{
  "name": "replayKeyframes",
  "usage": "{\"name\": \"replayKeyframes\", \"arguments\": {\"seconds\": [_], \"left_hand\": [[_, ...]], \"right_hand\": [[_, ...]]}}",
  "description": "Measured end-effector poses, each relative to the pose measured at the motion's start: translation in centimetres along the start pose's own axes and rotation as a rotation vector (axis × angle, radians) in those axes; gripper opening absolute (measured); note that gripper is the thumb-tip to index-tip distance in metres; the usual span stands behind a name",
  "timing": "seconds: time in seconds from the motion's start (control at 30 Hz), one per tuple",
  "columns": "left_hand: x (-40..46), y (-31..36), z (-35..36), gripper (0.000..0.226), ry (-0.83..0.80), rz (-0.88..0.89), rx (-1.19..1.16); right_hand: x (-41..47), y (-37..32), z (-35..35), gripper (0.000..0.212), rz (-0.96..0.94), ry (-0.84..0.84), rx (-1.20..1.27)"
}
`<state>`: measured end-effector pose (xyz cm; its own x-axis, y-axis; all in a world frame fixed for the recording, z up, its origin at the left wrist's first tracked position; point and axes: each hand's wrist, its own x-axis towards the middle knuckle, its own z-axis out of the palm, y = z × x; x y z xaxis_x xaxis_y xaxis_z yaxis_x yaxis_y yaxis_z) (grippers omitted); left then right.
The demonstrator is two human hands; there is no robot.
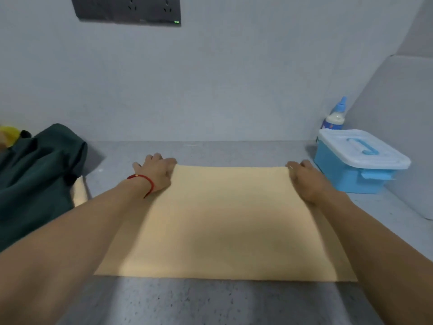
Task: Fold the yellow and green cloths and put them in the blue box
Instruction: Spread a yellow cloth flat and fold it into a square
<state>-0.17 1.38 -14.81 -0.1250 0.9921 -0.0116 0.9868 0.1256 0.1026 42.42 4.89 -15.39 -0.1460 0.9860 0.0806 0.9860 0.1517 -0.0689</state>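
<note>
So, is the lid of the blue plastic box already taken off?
No, the translucent white lid with its blue handle still sits closed on the blue plastic box at the right of the grey counter.

yellow cloth (222, 221), green cloth (39, 174), blue box (351, 174)

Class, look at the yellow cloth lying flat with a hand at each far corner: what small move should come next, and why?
Probably lift the two far corners and bring them toward the near edge, making the first fold. The yellow cloth lies spread flat on the counter, the left hand and right hand each hold a far corner, and the blue box has its lid on.
</note>
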Motion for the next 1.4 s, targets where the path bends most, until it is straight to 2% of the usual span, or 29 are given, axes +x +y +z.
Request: {"name": "replayKeyframes", "arguments": {"seconds": [0.07,0.1,0.23,0.33,0.4,0.57,0.67,0.77,0.87,1.03,1.27,1.4], "left_hand": [[0.4,0.3,-0.5,0.058,-0.003,-0.022,0.020],[0.3,0.3,-0.7,0.052,0.021,-0.025,0.003],[-1.2,-0.5,-1.5,0.013,0.233,-0.036,-0.141],[-3.9,-0.9,-3.1,0.016,0.286,-0.016,-0.198],[-6.3,-1.2,-3.8,0.018,0.324,0.031,-0.144],[-13.0,-1.5,-3.3,0.026,0.343,0.110,-0.134],[-17.2,-1.5,-1.8,0.032,0.341,0.129,-0.156],[-21.5,-1.7,0.0,0.036,0.366,0.173,-0.220],[-24.8,-1.6,2.2,0.028,0.442,0.195,-0.296],[-26.8,-1.6,3.5,0.026,0.470,0.202,-0.329],[-27.9,-1.4,2.7,0.019,0.601,0.216,-0.359],[-28.0,-1.5,2.8,0.012,0.594,0.201,-0.345]], "right_hand": [[0.2,0.2,-0.4,0.037,-0.017,0.056,0.010],[0.1,0.3,-0.7,0.034,-0.031,0.097,0.010],[-1.8,1.0,-2.4,0.016,-0.105,0.271,0.048],[-4.4,1.6,-4.3,0.010,-0.115,0.320,0.066],[-6.7,1.9,-5.4,0.006,-0.098,0.325,0.100],[-13.3,1.6,-6.2,0.014,-0.091,0.276,0.211],[-17.5,1.1,-5.1,0.008,-0.090,0.297,0.239],[-21.5,0.5,-3.0,0.020,-0.062,0.337,0.200],[-24.2,0.2,-0.8,0.024,-0.013,0.329,0.234],[-25.2,0.0,0.6,0.027,0.051,0.338,0.321],[-25.5,0.0,0.4,0.027,0.056,0.386,0.332],[-25.8,-0.3,0.3,0.024,0.072,0.400,0.349]]}}
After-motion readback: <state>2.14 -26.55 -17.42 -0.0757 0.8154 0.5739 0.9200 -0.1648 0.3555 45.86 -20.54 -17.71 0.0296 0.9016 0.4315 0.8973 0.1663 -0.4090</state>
